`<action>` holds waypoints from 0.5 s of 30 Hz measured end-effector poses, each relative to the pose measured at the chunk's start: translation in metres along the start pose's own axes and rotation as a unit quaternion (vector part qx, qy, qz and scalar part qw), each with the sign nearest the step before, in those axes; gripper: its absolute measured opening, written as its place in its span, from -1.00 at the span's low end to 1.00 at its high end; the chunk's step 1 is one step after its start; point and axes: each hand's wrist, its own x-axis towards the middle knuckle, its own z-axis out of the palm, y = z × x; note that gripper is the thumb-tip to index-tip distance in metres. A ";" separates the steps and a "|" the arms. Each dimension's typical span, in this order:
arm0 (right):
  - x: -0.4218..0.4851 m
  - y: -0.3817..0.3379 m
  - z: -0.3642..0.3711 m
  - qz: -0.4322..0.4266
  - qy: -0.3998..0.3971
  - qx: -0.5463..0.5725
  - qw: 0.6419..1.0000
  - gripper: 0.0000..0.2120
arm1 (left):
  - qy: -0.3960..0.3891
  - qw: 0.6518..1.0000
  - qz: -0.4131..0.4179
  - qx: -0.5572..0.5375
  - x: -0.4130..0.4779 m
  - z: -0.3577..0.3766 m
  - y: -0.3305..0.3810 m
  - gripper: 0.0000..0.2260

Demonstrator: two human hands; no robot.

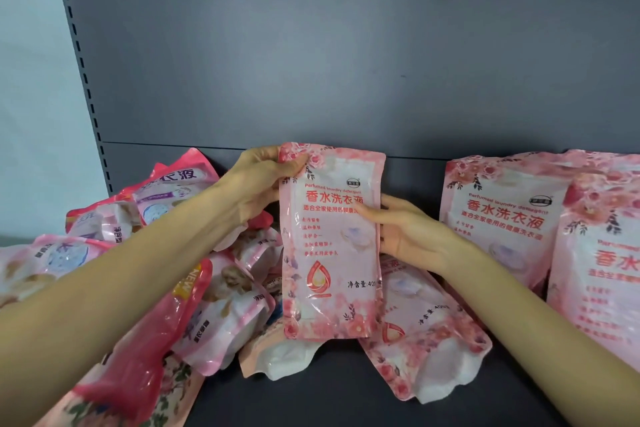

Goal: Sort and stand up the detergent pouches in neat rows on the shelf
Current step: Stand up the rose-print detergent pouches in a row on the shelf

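Note:
A pink floral detergent pouch (330, 246) is held upright in the middle of the shelf. My left hand (258, 180) grips its top left corner. My right hand (405, 229) holds its right edge, with the thumb on the front. Two pouches of the same kind stand at the right: one (502, 218) against the back panel, another (602, 270) in front of it, cut off by the frame. One more of the same kind (426, 333) lies flat under my right wrist. Several mixed pink pouches lie in a loose pile (138, 253) at the left.
The dark shelf board (311, 402) shows bare at the front middle. The dark back panel (346, 62) rises behind everything. A slotted upright (86, 80) marks the shelf's left end, with a pale wall beyond it.

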 end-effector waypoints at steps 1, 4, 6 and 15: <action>-0.001 0.001 -0.002 0.005 0.001 -0.008 1.000 -0.59 | -0.001 1.000 0.000 -0.009 -0.001 0.001 0.002 -0.92; -0.003 0.003 -0.002 -0.006 0.012 -0.026 1.000 -0.57 | -0.010 1.000 0.012 -0.011 -0.001 0.007 0.007 -0.92; -0.003 0.003 -0.001 -0.028 0.030 -0.032 0.999 -0.55 | -0.017 0.999 0.029 0.001 0.000 0.010 0.011 -0.93; -0.005 0.005 0.008 -0.103 0.124 -0.043 0.986 -0.80 | -0.025 0.931 0.204 0.303 0.009 0.005 0.034 -0.93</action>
